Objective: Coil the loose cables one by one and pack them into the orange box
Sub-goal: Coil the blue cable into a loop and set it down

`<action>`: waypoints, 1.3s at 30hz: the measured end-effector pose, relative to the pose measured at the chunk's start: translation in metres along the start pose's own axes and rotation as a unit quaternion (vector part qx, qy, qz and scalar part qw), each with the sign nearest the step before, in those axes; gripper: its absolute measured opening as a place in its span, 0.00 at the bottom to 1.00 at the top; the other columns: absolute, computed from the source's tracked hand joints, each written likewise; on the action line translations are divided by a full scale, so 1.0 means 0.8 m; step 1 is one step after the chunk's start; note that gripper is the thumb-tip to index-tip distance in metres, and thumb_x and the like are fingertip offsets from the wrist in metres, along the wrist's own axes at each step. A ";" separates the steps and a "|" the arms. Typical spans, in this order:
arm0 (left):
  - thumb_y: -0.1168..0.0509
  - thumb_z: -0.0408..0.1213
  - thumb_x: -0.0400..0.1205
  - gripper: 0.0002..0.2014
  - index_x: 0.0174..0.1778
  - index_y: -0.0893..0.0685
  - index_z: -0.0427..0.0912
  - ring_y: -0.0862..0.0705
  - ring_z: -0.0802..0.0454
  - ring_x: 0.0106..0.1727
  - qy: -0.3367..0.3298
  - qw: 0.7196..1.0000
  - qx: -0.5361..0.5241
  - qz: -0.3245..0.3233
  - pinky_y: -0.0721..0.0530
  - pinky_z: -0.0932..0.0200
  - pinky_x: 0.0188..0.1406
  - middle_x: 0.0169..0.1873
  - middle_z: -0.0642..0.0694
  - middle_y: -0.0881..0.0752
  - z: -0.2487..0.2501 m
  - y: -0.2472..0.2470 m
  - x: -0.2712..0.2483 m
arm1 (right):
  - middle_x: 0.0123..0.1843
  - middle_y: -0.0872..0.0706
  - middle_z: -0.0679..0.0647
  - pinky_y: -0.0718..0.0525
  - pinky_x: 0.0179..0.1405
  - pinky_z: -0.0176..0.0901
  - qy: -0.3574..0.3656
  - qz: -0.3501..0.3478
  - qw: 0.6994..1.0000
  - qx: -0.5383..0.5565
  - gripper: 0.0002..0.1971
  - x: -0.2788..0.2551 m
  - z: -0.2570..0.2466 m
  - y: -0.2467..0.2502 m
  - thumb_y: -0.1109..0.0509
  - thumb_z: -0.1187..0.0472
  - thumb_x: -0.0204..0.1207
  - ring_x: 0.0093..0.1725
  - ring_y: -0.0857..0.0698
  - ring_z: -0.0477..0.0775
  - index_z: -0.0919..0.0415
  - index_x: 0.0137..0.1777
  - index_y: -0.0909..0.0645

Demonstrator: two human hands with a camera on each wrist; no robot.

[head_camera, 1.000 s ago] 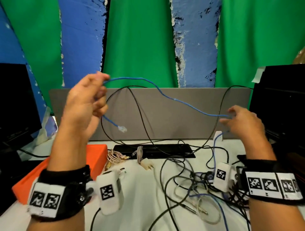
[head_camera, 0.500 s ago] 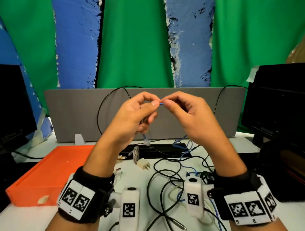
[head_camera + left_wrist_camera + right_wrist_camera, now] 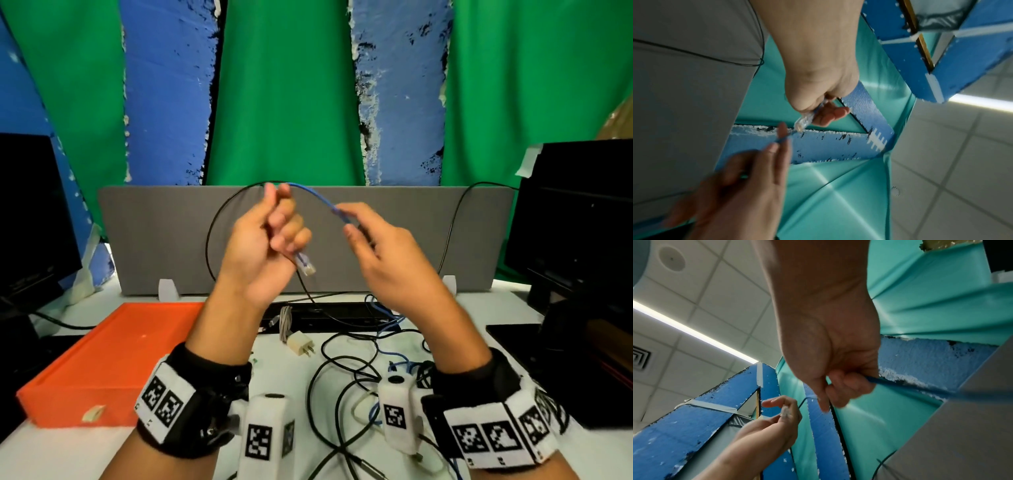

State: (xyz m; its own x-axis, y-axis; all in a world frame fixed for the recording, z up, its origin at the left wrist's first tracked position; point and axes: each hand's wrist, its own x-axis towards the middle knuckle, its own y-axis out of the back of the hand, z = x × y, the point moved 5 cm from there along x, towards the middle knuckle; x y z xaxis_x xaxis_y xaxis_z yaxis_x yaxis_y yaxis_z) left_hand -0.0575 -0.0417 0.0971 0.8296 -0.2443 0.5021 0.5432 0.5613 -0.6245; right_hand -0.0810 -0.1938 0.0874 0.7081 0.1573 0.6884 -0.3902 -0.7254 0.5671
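Both hands are raised in front of the grey divider. My left hand (image 3: 270,229) grips a thin blue network cable (image 3: 317,200); its clear plug (image 3: 306,266) hangs below the curled fingers. The cable arcs to the right into my right hand (image 3: 356,226), which pinches it between thumb and fingers. In the left wrist view the plug (image 3: 803,121) sticks out of the left hand (image 3: 818,104). In the right wrist view the blue cable (image 3: 910,388) runs out of the right hand (image 3: 838,386). The orange box (image 3: 102,363) lies on the table at the left.
A tangle of black, blue and white cables (image 3: 363,373) lies on the white table in the middle and right. A white plug adapter (image 3: 300,346) and a black power strip (image 3: 325,317) sit near the grey divider (image 3: 154,240). Dark monitors stand at both sides.
My hands came together from wide apart, then separated slightly. A short arc of blue cable now spans between them, and the plug hangs under the left hand.
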 end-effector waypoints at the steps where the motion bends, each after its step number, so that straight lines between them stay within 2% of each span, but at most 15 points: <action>1: 0.52 0.40 0.92 0.16 0.44 0.23 0.42 0.32 0.62 0.16 -0.026 0.998 -0.047 0.014 0.31 0.68 0.19 0.21 0.55 0.27 0.011 0.005 0.002 | 0.29 0.23 0.41 0.27 0.33 0.43 -0.012 -0.060 0.998 -0.003 0.16 -0.001 0.002 -0.012 0.41 0.54 0.90 0.28 0.29 0.41 0.41 0.74 0.24; 3: 0.52 0.38 0.92 0.15 0.46 0.21 0.42 0.23 0.61 0.23 -0.094 0.988 -0.115 0.040 0.21 0.66 0.27 0.27 0.54 0.19 0.038 0.020 0.004 | 0.39 0.16 0.36 0.25 0.42 0.37 -0.026 -0.192 0.981 -0.032 0.19 -0.010 0.001 -0.035 0.43 0.51 0.90 0.37 0.24 0.37 0.39 0.78 0.26; 5: 0.51 0.38 0.91 0.15 0.48 0.20 0.42 0.14 0.58 0.34 -0.148 0.982 -0.107 0.054 0.14 0.60 0.38 0.34 0.53 0.14 0.058 0.037 0.004 | 0.31 0.20 0.26 0.29 0.38 0.29 -0.026 -0.278 0.960 -0.024 0.19 -0.023 -0.010 -0.048 0.44 0.49 0.90 0.33 0.23 0.31 0.37 0.80 0.27; 7: 0.52 0.40 0.92 0.15 0.50 0.21 0.43 0.11 0.52 0.46 -0.163 0.985 -0.021 0.045 0.11 0.49 0.49 0.41 0.50 0.11 0.065 0.044 0.003 | 0.26 0.21 0.29 0.31 0.32 0.28 -0.006 -0.290 0.957 -0.004 0.18 -0.027 -0.023 -0.047 0.43 0.48 0.90 0.29 0.24 0.31 0.36 0.76 0.24; 10: 0.53 0.41 0.92 0.15 0.51 0.23 0.41 0.11 0.40 0.53 -0.137 0.967 0.216 0.019 0.12 0.37 0.55 0.46 0.41 0.09 0.059 0.040 0.001 | 0.32 0.19 0.50 0.29 0.33 0.41 0.045 -0.243 0.968 -0.033 0.11 -0.026 -0.041 -0.034 0.37 0.54 0.86 0.29 0.28 0.44 0.50 0.61 0.14; 12: 0.52 0.40 0.92 0.15 0.53 0.22 0.38 0.09 0.37 0.48 -0.074 0.923 0.376 -0.012 0.11 0.40 0.52 0.47 0.37 0.09 0.048 0.033 -0.001 | 0.26 0.22 0.47 0.31 0.29 0.37 0.044 -0.193 0.980 -0.004 0.11 -0.023 -0.044 -0.022 0.35 0.61 0.82 0.27 0.29 0.46 0.51 0.56 0.12; 15: 0.50 0.39 0.90 0.16 0.56 0.19 0.34 0.11 0.38 0.32 0.040 0.877 0.470 -0.094 0.16 0.52 0.35 0.44 0.34 0.09 0.032 0.025 -0.014 | 0.25 0.22 0.42 0.31 0.27 0.34 0.050 -0.085 0.992 0.078 0.10 -0.017 -0.046 0.001 0.32 0.64 0.81 0.25 0.28 0.45 0.50 0.51 0.11; 18: 0.47 0.39 0.88 0.18 0.56 0.16 0.31 0.20 0.46 0.18 0.148 0.860 0.436 -0.221 0.26 0.63 0.20 0.36 0.29 0.11 0.012 0.010 -0.034 | 0.37 0.13 0.46 0.18 0.40 0.46 0.074 0.025 0.985 0.156 0.04 -0.014 -0.046 0.018 0.28 0.62 0.81 0.37 0.17 0.49 0.52 0.47 0.15; 20: 0.46 0.40 0.87 0.19 0.54 0.15 0.31 0.30 0.56 0.12 0.178 0.885 0.340 -0.263 0.34 0.65 0.14 0.26 0.34 0.15 0.000 -0.002 -0.042 | 0.40 0.12 0.47 0.16 0.45 0.46 0.079 0.079 0.976 0.187 0.04 -0.012 -0.043 0.027 0.26 0.62 0.80 0.41 0.15 0.50 0.54 0.45 0.16; 23: 0.47 0.39 0.87 0.16 0.47 0.17 0.34 0.43 0.60 0.12 0.156 0.932 0.232 -0.231 0.45 0.63 0.13 0.17 0.49 0.27 -0.009 -0.013 -0.036 | 0.42 0.11 0.45 0.17 0.47 0.39 0.065 0.097 0.975 0.191 0.02 -0.010 -0.036 0.036 0.28 0.59 0.82 0.44 0.14 0.47 0.54 0.48 0.14; 25: 0.48 0.38 0.89 0.16 0.43 0.19 0.37 0.46 0.58 0.12 0.150 0.952 0.182 -0.196 0.44 0.64 0.14 0.16 0.53 0.32 -0.015 -0.019 -0.031 | 0.47 0.09 0.47 0.16 0.50 0.45 0.055 0.058 0.982 0.173 0.08 -0.009 -0.032 0.031 0.33 0.55 0.86 0.49 0.13 0.53 0.51 0.55 0.12; 28: 0.48 0.39 0.89 0.15 0.41 0.21 0.38 0.46 0.57 0.12 0.144 0.960 0.178 -0.161 0.38 0.62 0.15 0.16 0.53 0.37 -0.024 -0.024 -0.028 | 0.44 0.10 0.52 0.17 0.47 0.52 0.062 0.042 0.988 0.135 0.10 -0.010 -0.032 0.027 0.36 0.54 0.88 0.45 0.14 0.59 0.49 0.56 0.12; 32: 0.46 0.40 0.89 0.16 0.39 0.21 0.37 0.38 0.56 0.12 0.161 0.951 0.211 -0.162 0.28 0.60 0.19 0.16 0.50 0.38 -0.029 -0.031 -0.034 | 0.25 0.22 0.43 0.34 0.26 0.32 0.057 0.087 0.990 0.093 0.10 -0.011 -0.028 0.046 0.33 0.55 0.86 0.26 0.29 0.44 0.53 0.45 0.13; 34: 0.46 0.40 0.88 0.16 0.39 0.21 0.37 0.34 0.54 0.13 0.163 0.944 0.234 -0.168 0.23 0.58 0.23 0.16 0.49 0.37 -0.027 -0.033 -0.036 | 0.23 0.27 0.43 0.37 0.25 0.32 0.057 0.108 0.989 0.081 0.10 -0.012 -0.026 0.054 0.33 0.54 0.86 0.24 0.32 0.44 0.50 0.44 0.14; 39: 0.46 0.39 0.88 0.15 0.41 0.21 0.36 0.26 0.52 0.16 0.168 0.915 0.293 -0.223 0.17 0.54 0.30 0.16 0.50 0.32 -0.020 -0.032 -0.044 | 0.24 0.26 0.42 0.35 0.26 0.34 0.076 0.148 0.985 0.055 0.09 -0.013 -0.029 0.059 0.33 0.54 0.86 0.25 0.31 0.44 0.50 0.44 0.15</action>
State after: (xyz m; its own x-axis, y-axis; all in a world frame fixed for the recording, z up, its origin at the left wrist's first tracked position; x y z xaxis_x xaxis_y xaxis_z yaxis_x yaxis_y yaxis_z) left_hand -0.0986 -0.0602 0.0862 0.5892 -0.7256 0.3555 0.7562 0.6502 0.0737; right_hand -0.1204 -0.2142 0.1171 0.4736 0.0210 0.8805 -0.4933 -0.8219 0.2849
